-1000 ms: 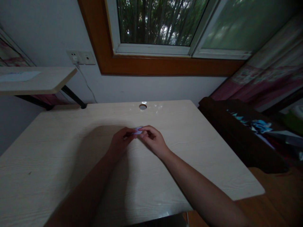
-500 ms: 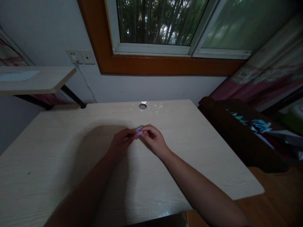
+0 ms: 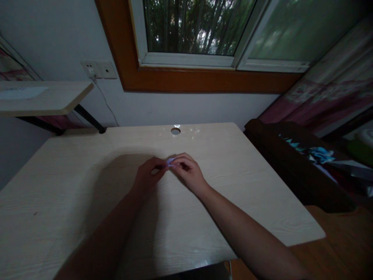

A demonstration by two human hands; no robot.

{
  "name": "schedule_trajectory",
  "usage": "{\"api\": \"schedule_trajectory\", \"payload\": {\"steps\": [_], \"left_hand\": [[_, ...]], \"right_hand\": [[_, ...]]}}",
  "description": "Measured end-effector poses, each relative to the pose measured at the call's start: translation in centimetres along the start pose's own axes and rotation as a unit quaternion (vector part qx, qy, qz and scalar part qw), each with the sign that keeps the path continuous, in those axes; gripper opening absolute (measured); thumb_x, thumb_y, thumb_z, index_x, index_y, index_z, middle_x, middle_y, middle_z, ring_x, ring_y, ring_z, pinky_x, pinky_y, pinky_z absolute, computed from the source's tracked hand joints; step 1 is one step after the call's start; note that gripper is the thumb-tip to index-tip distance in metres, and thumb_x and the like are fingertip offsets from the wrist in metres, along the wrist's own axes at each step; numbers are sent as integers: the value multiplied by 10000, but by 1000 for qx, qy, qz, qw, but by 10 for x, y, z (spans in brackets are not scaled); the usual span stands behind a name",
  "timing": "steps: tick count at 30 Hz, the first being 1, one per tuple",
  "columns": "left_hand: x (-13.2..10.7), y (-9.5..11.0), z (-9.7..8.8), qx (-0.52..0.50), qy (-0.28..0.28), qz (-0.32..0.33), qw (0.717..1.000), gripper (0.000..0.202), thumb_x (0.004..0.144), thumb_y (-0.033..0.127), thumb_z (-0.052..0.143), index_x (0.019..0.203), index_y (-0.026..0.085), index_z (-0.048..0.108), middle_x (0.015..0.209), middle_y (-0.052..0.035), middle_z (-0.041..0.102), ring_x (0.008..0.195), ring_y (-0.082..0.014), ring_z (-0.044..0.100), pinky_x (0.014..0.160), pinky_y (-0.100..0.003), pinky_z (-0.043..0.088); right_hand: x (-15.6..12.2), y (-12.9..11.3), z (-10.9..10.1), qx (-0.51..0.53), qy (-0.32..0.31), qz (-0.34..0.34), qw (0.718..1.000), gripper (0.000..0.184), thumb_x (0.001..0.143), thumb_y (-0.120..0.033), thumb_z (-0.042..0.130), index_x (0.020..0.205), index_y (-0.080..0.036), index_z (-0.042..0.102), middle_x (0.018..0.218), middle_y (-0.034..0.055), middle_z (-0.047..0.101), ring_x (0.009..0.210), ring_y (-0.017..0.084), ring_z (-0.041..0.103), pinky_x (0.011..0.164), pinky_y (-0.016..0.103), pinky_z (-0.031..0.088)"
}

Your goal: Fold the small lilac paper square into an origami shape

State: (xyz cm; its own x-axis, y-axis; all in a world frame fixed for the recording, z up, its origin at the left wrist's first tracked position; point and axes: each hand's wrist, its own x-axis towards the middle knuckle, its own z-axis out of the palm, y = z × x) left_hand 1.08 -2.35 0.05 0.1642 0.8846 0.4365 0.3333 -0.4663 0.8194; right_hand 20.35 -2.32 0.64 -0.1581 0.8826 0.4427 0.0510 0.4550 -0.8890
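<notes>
Between my two hands is a small, pale purple piece that looks like folded paper point(image 3: 170, 160). My left hand point(image 3: 149, 173) pinches its left side between thumb and fingers. On the other side, my right hand point(image 3: 188, 169) is closed, with its thumb and fingertips on the piece's right part. Fingers cover much of the piece, so its full shape is hidden. Both hands are low over the middle of the light wood-grain desk point(image 3: 221, 221).
A round cable hole point(image 3: 175, 131) is near the desk's back edge. At the left rises a shelf point(image 3: 67, 99) on black legs. A plugged cord point(image 3: 105, 101) hangs from the wall socket. Beyond the desk's right edge stands dark wooden furniture point(image 3: 268, 155) with blue items on it.
My right fingers have shifted slightly over the paper piece, and the piece has tilted a little. Both arms stay in nearly the same place.
</notes>
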Motion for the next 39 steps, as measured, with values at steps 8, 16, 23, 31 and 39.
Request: {"api": "schedule_trajectory", "payload": {"steps": [8, 16, 23, 31, 39], "left_hand": [[-2, -4, 0, -1, 54, -1, 999, 82, 843, 268, 747, 896, 213, 716, 867, -21, 714, 777, -141, 675, 752, -248, 558], [-2, -6, 0, 21, 54, 26, 998, 70, 854, 265, 739, 900, 216, 717, 877, -23, 719, 791, -147, 681, 768, -267, 566], [-3, -9, 2, 6, 47, 48, 998, 68, 846, 258, 751, 892, 215, 726, 883, -37, 727, 825, -163, 702, 782, -292, 583], [-3, -12, 4, -9, 54, 56, 997, 70, 835, 244, 764, 884, 213, 724, 909, -39, 728, 840, -156, 702, 780, -282, 581], [-4, -5, 3, -33, 30, 5, 999, 99, 836, 300, 760, 863, 209, 733, 896, -46, 733, 825, -165, 706, 782, -293, 580]], "right_hand": [[-1, 2, 1, -16, 100, 2, 995, 160, 840, -304, 768, 994, -273, 737, 988, 36, 591, 791, 142, 582, 672, 281, 504], [-5, 1, 5, 14, 26, 14, 999, 148, 874, -320, 735, 1009, -261, 729, 935, 37, 696, 846, 167, 661, 796, 319, 544], [-2, -2, 2, -43, 13, -31, 998, 98, 922, -311, 684, 977, -277, 757, 949, 52, 688, 929, 192, 641, 839, 356, 527], [-2, 2, 5, -18, 4, -13, 1000, 111, 920, -314, 685, 1010, -283, 745, 1033, 66, 631, 1016, 196, 616, 838, 352, 551], [-3, 0, 6, 7, 15, -2, 1000, 118, 928, -349, 669, 1010, -299, 738, 1137, 73, 604, 1114, 205, 600, 859, 354, 591]]}}
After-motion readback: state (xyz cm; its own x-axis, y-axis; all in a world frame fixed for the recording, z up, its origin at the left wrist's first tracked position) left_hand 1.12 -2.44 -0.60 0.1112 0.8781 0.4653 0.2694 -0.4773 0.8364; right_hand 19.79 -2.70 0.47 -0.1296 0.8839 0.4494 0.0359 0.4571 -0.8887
